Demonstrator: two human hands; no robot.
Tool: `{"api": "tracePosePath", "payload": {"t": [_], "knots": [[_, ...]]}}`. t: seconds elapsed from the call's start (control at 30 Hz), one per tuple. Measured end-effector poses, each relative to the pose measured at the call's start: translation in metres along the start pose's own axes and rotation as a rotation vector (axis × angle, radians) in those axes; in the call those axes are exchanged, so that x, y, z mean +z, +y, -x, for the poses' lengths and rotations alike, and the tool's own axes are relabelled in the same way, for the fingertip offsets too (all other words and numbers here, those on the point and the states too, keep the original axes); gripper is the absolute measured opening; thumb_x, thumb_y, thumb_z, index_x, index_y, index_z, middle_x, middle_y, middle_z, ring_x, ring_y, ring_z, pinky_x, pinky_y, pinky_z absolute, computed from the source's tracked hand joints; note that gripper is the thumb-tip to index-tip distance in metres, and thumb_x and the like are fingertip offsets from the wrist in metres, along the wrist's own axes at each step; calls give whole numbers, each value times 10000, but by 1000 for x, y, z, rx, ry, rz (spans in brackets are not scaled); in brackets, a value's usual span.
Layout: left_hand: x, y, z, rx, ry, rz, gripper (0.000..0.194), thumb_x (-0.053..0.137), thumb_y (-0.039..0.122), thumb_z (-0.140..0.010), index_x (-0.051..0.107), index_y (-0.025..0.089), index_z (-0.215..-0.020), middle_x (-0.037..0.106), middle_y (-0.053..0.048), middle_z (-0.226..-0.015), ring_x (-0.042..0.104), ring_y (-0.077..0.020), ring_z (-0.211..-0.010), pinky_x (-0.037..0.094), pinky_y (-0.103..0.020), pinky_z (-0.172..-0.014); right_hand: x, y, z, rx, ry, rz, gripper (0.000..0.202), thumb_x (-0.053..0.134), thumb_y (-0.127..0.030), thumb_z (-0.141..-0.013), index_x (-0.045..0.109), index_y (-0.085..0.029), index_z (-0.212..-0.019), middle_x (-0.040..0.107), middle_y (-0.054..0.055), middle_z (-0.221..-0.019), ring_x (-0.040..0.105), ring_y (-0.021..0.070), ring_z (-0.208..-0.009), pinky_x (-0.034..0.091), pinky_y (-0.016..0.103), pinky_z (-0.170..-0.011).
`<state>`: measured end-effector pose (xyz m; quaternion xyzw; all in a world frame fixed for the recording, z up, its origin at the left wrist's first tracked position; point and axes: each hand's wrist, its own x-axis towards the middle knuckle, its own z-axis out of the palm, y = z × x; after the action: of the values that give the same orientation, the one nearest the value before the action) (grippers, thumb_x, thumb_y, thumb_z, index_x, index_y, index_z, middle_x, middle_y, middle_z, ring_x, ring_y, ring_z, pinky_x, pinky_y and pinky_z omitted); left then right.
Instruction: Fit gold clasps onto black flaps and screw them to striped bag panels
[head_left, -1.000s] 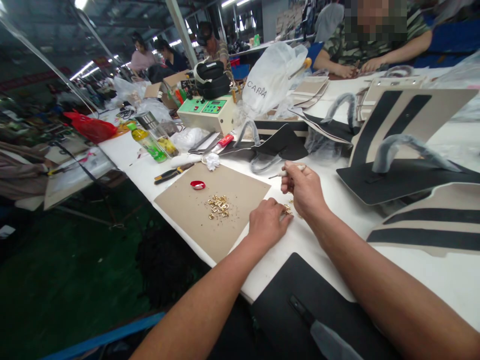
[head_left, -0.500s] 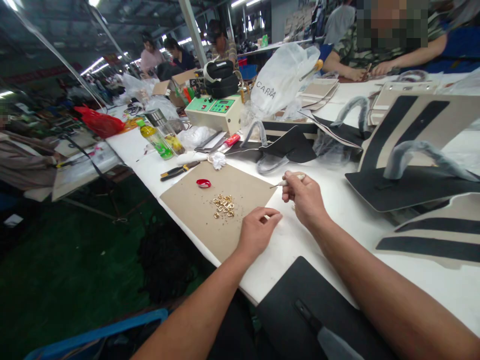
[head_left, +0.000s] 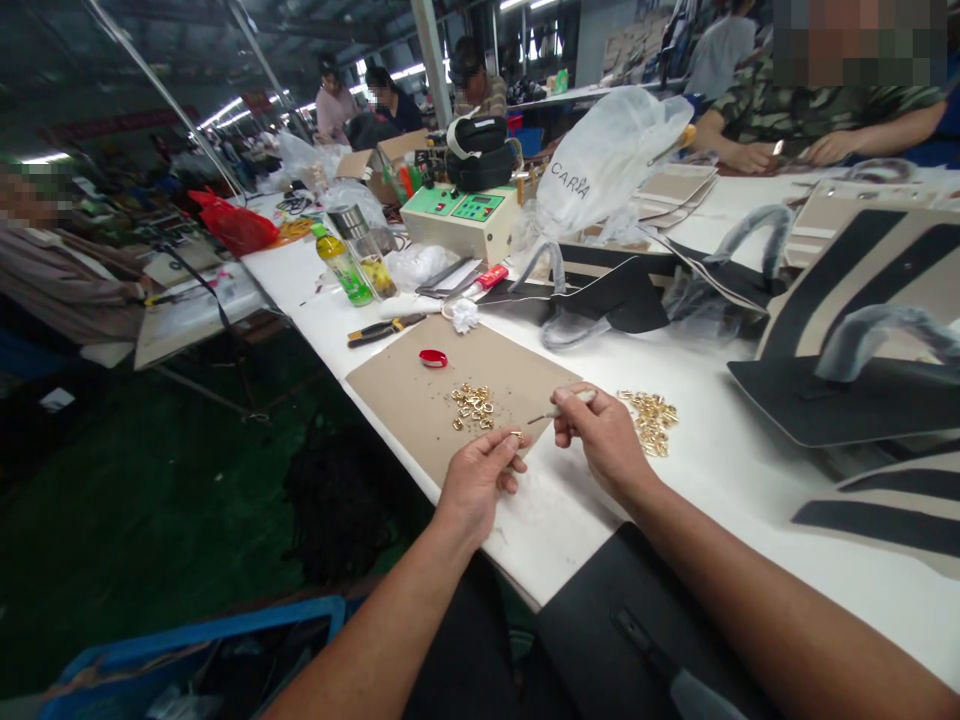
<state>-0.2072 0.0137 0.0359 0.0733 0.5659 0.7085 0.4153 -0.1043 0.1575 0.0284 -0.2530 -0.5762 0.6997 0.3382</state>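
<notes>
Between the thumb and fingers of my left hand [head_left: 484,475] is a small gold ring [head_left: 517,436], just over the near edge of the brown board [head_left: 397,385]. My right hand [head_left: 596,430] grips a thin pointed tool [head_left: 541,416], its tip directed left toward the ring. A small pile of gold rings [head_left: 474,405] lies on the board among dark specks, with a red oval dish [head_left: 433,358] behind it. To the right of my right hand, a larger heap of gold pieces [head_left: 652,420] rests on the white table [head_left: 720,440].
Pliers [head_left: 385,330], a green bottle [head_left: 343,268] and a control box [head_left: 461,222] stand beyond the board. Black and beige bag panels [head_left: 847,390] cover the right side. A black panel [head_left: 630,620] lies at the near edge. A co-worker's hands [head_left: 829,148] are across the table.
My left hand has moved left and toward me and now holds a gold ring. The tool in my right hand is lower. The view has shifted, uncovering the gold heap at right.
</notes>
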Motion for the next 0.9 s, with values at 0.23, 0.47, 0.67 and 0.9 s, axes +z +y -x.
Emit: {"api": "tracePosePath", "payload": {"t": [0.23,0.47,0.67,0.9], "knots": [[-1,1,-5,-32,-17,64,466,1007,384,-576,747,118,-857,777,-86,-975,622,-80,-637,426,-146,-420,0,-1,1,2,-30,-6,333,754,-509,-922,671,-189,-879,644,-28,-634,597,126,-516,469,250,-537],[0,1,-5,-42,-7,103,466,1028,302,-544,692,127,-816,685,6,-712,576,-60,-570,423,-131,-423,0,-3,2,-13,-59,18,321,747,-502,-929,676,-192,-886,654,-26,-643,607,127,-525,471,257,-554],[-2,2,-3,-75,-8,211,485,1042,272,-530,684,135,-828,722,0,-788,647,-81,-642,520,-147,-496,3,-7,7,-30,-82,39,336,754,-517,-914,670,-193,-889,655,-24,-636,610,136,-519,485,267,-549],[-1,-1,-3,-90,5,317,369,996,209,-629,708,135,-846,723,6,-787,666,-86,-661,575,-170,-564,5,-15,11,-66,-89,125,316,726,-508,-925,661,-203,-878,657,-22,-640,626,138,-538,497,268,-560]]}}
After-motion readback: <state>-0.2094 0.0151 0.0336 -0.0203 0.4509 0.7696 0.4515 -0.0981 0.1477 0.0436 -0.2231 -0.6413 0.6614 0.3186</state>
